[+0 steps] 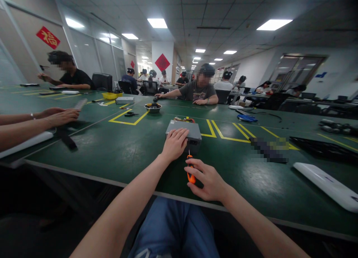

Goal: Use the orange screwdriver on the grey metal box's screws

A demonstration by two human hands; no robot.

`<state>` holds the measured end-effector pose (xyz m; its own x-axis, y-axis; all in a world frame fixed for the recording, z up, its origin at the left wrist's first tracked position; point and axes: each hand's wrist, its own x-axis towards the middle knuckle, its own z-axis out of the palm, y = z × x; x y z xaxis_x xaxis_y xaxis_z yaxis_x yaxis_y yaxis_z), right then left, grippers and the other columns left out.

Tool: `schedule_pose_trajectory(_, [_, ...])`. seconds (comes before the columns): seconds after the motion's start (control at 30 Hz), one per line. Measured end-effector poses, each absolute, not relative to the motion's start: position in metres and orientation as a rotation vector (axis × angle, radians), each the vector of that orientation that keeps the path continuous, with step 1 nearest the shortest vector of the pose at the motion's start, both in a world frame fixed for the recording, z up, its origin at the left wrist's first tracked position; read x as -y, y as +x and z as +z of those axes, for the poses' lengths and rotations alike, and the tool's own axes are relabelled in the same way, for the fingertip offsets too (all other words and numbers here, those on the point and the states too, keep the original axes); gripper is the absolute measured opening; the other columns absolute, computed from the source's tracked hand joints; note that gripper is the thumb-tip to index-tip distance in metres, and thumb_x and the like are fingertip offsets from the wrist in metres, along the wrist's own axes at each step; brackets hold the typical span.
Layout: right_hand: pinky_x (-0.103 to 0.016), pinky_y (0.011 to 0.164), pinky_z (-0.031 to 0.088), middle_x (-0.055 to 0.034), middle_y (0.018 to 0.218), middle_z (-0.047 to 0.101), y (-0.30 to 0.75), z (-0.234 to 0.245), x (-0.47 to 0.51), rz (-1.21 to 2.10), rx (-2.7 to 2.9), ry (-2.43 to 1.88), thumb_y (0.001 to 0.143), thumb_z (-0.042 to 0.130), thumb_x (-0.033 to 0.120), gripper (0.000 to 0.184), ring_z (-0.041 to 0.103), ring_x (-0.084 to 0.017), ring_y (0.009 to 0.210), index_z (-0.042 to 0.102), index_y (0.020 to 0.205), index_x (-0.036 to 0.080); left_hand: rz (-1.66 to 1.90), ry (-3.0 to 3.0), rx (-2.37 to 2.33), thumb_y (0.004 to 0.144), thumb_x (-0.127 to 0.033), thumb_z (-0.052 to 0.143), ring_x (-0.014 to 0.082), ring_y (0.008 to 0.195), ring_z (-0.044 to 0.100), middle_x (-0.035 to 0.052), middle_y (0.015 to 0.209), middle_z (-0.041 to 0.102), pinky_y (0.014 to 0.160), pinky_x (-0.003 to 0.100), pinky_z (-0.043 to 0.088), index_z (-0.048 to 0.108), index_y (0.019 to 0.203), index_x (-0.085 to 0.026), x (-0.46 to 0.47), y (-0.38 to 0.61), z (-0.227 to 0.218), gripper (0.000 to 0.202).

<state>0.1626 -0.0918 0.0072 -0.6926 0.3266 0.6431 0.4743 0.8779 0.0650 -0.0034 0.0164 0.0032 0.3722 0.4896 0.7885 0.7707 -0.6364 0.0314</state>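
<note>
A grey metal computer power supply [192, 129] sits on the green table in front of me, with coloured wires [183, 119] at its far side and a socket in its near face. My left hand [175, 143] lies flat on the top left of this box, fingers stretched out. In my right hand [205, 178] is an orange and black screwdriver [190, 172], held by the handle between thumb and fingers. Its thin shaft points away from me toward the near face of the power supply; whether the tip touches a screw cannot be made out.
A metal bowl [153, 108] with small items stands beyond, left of the power supply. Blue gloves or cloth [247, 118] lie back right. A white device [326, 185] is at the right. Another person's hands [60, 116] work at the left; a person [201, 88] sits opposite.
</note>
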Motion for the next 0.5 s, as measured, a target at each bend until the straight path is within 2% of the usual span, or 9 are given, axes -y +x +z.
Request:
schedule_pose_trajectory(0.1, [-0.029,0.065,0.053,-0.0145,0.108,0.059,0.1628,0.0059,0.0905,-0.360,2.319,-0.540,0.083,0.050,0.029,0.028,0.063,-0.020,0.085,0.048,0.108,0.016,-1.159,-2.298,1.113,0.090,-0.022,0.038,0.0177,0.121,0.046,0.0040,0.128,0.054,0.106,0.039,0.027,0.046,0.126,-0.022,-0.0158,-0.0042,0.0033,0.036])
schedule_pose_trajectory(0.23, [-0.030,0.064,0.054,-0.0142,0.105,0.061,0.1635,0.0025,0.0887,-0.339,2.273,-0.572,0.081,0.056,0.037,0.029,0.064,-0.020,0.084,0.046,0.100,0.018,-1.171,-2.303,1.130,0.090,-0.022,0.039,0.0173,0.119,0.047,0.0034,0.125,0.056,0.105,0.038,0.027,0.048,0.123,-0.022,-0.0140,-0.0042,0.0039,0.035])
schedule_pose_trajectory(0.37, [-0.033,0.070,0.054,-0.0170,0.114,0.056,0.1630,0.0056,0.0906,-0.304,2.402,-0.606,0.082,0.054,0.039,0.038,0.062,-0.023,0.093,0.047,0.111,0.016,-1.162,-2.310,1.136,0.090,-0.023,0.040,0.0177,0.118,0.047,0.0037,0.125,0.056,0.103,0.038,0.029,0.048,0.123,-0.022,-0.0138,-0.0043,0.0035,0.034])
schedule_pose_trajectory(0.43, [-0.034,0.073,0.053,-0.0171,0.117,0.054,0.1625,0.0066,0.0910,-0.345,2.447,-0.590,0.083,0.052,0.034,0.037,0.060,-0.023,0.095,0.047,0.116,0.017,-1.152,-2.321,1.134,0.089,-0.024,0.040,0.0185,0.118,0.047,0.0043,0.125,0.056,0.102,0.038,0.029,0.048,0.123,-0.023,-0.0140,-0.0046,0.0033,0.035])
schedule_pose_trajectory(0.5, [-0.033,0.071,0.053,-0.0169,0.114,0.055,0.1624,0.0052,0.0901,-0.382,2.417,-0.569,0.083,0.053,0.033,0.034,0.061,-0.022,0.091,0.049,0.113,0.017,-1.151,-2.327,1.133,0.089,-0.024,0.041,0.0190,0.118,0.047,0.0048,0.125,0.056,0.102,0.039,0.029,0.048,0.123,-0.023,-0.0140,-0.0048,0.0031,0.035])
